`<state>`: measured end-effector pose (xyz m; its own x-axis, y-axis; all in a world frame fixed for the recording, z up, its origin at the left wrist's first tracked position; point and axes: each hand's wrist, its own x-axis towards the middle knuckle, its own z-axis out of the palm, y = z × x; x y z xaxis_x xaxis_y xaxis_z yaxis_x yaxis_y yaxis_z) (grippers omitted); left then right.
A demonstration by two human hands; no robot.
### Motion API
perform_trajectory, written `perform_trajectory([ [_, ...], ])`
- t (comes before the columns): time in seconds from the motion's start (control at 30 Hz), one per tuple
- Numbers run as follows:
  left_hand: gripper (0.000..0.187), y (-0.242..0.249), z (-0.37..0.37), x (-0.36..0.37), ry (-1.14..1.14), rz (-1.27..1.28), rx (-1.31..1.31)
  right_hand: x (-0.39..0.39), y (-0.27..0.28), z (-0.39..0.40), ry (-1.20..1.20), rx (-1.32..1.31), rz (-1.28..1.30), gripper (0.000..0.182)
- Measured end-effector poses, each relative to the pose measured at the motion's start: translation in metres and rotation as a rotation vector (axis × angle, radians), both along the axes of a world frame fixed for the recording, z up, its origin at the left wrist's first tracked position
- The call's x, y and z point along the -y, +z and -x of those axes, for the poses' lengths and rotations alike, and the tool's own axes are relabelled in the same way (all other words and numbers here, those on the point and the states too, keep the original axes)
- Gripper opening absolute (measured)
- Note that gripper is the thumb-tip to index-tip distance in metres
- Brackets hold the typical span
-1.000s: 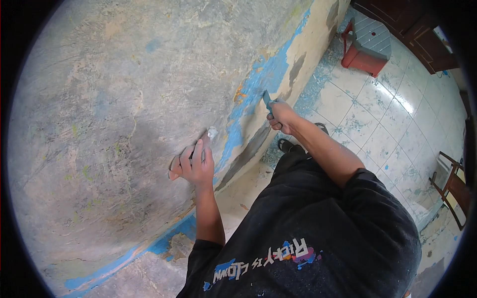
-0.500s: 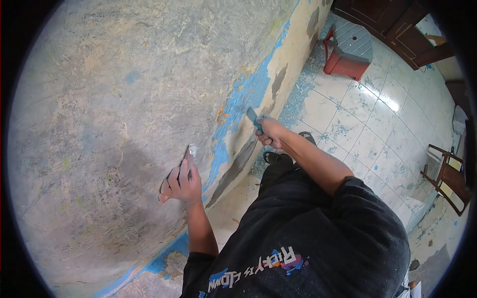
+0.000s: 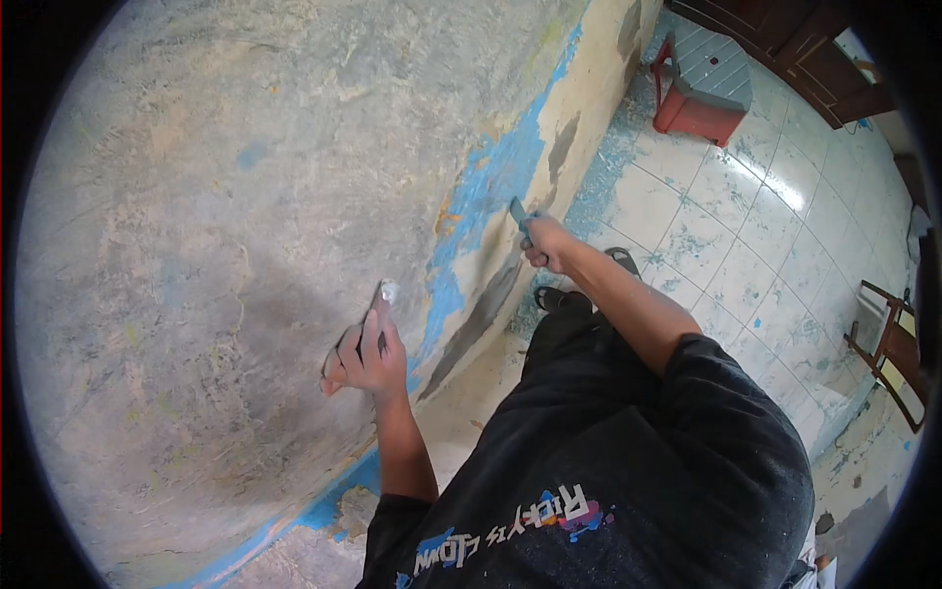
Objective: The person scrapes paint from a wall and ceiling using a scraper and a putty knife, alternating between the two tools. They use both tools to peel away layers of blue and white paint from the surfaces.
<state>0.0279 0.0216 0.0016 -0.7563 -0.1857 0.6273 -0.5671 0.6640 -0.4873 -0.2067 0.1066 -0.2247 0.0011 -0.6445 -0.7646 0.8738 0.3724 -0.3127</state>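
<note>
My right hand (image 3: 548, 242) grips a teal scraper (image 3: 518, 213), its fingers wrapped round the lower end. The scraper's tip overlaps the strip of blue paint (image 3: 496, 177) along the wall's corner edge. My left hand (image 3: 373, 355) is close against the grey, scraped wall (image 3: 196, 294), fingers bent. A slim brownish piece with a whitish tip (image 3: 389, 290) sticks up past its fingers; I cannot tell what it is.
A red stool with a grey top (image 3: 702, 83) stands on the tiled floor (image 3: 677, 221), which is strewn with blue paint flakes. Dark wooden cabinets (image 3: 785, 49) are at the top right. A wooden chair (image 3: 893, 344) is at the right edge.
My right hand and the scraper have shifted slightly up and right along the blue strip. My left hand has moved slightly to the right. The whole view has shifted a little.
</note>
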Motion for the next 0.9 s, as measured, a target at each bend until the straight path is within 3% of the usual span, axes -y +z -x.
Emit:
perform_trajectory([
  [0.1, 0.023, -0.002, -0.003, 0.000, 0.000, -0.022, -0.004, -0.011, 0.061, 0.000, -0.014, 0.064, 0.067, 0.013],
  [0.27, 0.027, -0.002, -0.001, -0.001, 0.003, -0.026, -0.015, -0.021, 0.034, 0.005, 0.036, 0.071, 0.082, 0.015],
  [0.4, 0.029, -0.004, -0.001, 0.002, -0.008, -0.018, -0.020, -0.016, 0.062, 0.002, 0.069, -0.026, 0.052, 0.015],
  [0.57, 0.028, 0.001, 0.009, -0.002, -0.012, 0.009, -0.019, -0.002, 0.021, 0.003, 0.007, 0.014, -0.006, 0.014],
  [0.63, 0.027, 0.005, 0.000, -0.003, -0.008, -0.001, 0.001, -0.007, 0.050, -0.004, 0.008, 0.034, 0.027, 0.015],
  [0.77, 0.025, 0.001, -0.001, -0.005, 0.009, -0.015, 0.006, -0.004, 0.013, -0.001, -0.006, 0.013, -0.016, 0.024],
  [0.9, 0.022, 0.003, 0.005, -0.004, 0.033, 0.033, 0.034, -0.004, 0.037, -0.011, -0.027, 0.065, 0.019, 0.021],
])
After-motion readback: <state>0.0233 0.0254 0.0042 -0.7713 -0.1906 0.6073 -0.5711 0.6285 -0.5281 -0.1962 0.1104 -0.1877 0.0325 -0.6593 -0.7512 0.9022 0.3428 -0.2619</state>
